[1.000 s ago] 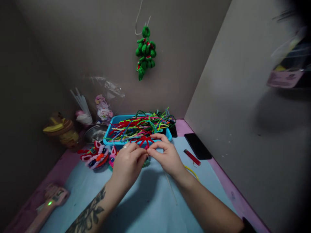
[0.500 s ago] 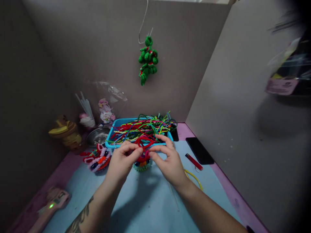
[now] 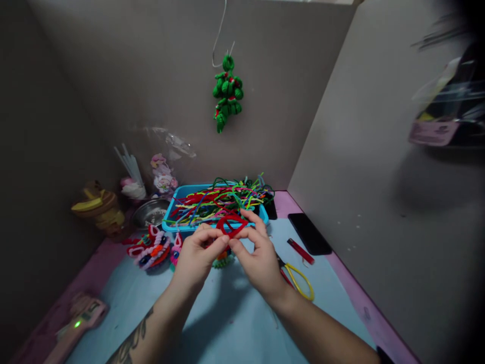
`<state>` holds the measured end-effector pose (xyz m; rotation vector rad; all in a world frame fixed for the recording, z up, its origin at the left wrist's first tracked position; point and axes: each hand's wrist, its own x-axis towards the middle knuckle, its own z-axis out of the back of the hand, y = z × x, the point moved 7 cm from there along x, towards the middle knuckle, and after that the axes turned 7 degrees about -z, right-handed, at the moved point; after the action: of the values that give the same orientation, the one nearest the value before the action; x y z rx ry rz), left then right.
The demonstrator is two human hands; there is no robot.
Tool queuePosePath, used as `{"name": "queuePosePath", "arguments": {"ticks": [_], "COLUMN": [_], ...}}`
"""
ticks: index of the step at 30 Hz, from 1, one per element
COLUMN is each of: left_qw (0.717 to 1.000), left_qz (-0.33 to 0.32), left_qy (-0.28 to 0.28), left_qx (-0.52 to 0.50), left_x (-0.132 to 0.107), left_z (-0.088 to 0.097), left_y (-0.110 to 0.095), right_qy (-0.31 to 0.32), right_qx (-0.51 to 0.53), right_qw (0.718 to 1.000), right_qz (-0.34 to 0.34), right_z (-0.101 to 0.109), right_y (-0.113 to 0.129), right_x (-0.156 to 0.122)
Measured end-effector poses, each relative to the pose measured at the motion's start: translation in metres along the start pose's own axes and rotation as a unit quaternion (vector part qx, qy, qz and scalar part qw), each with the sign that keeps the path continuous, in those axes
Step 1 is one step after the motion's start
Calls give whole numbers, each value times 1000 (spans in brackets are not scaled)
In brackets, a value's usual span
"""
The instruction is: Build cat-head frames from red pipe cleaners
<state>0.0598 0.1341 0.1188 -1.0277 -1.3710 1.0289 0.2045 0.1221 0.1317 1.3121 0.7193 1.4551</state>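
Note:
Both hands hold a looped red pipe cleaner (image 3: 232, 218) above the front of the blue basket. My left hand (image 3: 195, 255) pinches its lower left side between thumb and forefinger. Opposite it, my right hand (image 3: 256, 255) pinches the lower right side, its other fingers raised. The fingertips of the two hands nearly meet. Partly hidden behind them is a small greenish pipe-cleaner piece (image 3: 223, 262). A pink pipe-cleaner figure (image 3: 176, 248) peeks out beside my left hand. Further left lies a pink, red and orange animal-face figure (image 3: 153, 250).
A blue basket (image 3: 170, 228) of colourful pipe cleaners stands at the back. Scissors (image 3: 308, 289) lie partly under my right wrist, near a red lighter (image 3: 301, 251) and a black phone (image 3: 308, 232). At left are a metal bowl (image 3: 138, 215) and a pink device (image 3: 85, 318). Green craft (image 3: 228, 93) hangs behind.
My hands and the red pipe cleaner have shifted slightly right, and the fingertips are closer together. More of the scissors and the pink figure now show. The view has shifted a little.

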Motion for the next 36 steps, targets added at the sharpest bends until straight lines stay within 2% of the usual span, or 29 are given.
{"name": "queuePosePath", "arguments": {"ticks": [7, 13, 19, 22, 26, 31, 36], "left_qw": [987, 979, 991, 1000, 994, 990, 987], "left_qz": [98, 126, 81, 12, -78, -79, -90], "left_qy": [28, 42, 23, -4, -20, -5, 15], "left_qx": [-122, -152, -101, -22, 80, 116, 131], "left_x": [-4, -5, -4, -4, -6, -3, 0], "left_z": [-11, -16, -13, -6, 1, 3, 3], "left_y": [14, 17, 14, 4, -9, -11, -20], "right_qy": [1, -24, -31, -17, -19, -84, -55], "right_qx": [33, -10, -39, -29, -49, -90, -174], "right_qw": [999, 999, 997, 998, 997, 984, 965], "right_qz": [7, 36, 63, 51, 61, 131, 189], "right_z": [-3, 0, 0, -2, 0, 11, 13], "right_y": [-2, 2, 8, 7, 8, 15, 26], "right_x": [-3, -5, -8, -7, -8, -9, -4]}}
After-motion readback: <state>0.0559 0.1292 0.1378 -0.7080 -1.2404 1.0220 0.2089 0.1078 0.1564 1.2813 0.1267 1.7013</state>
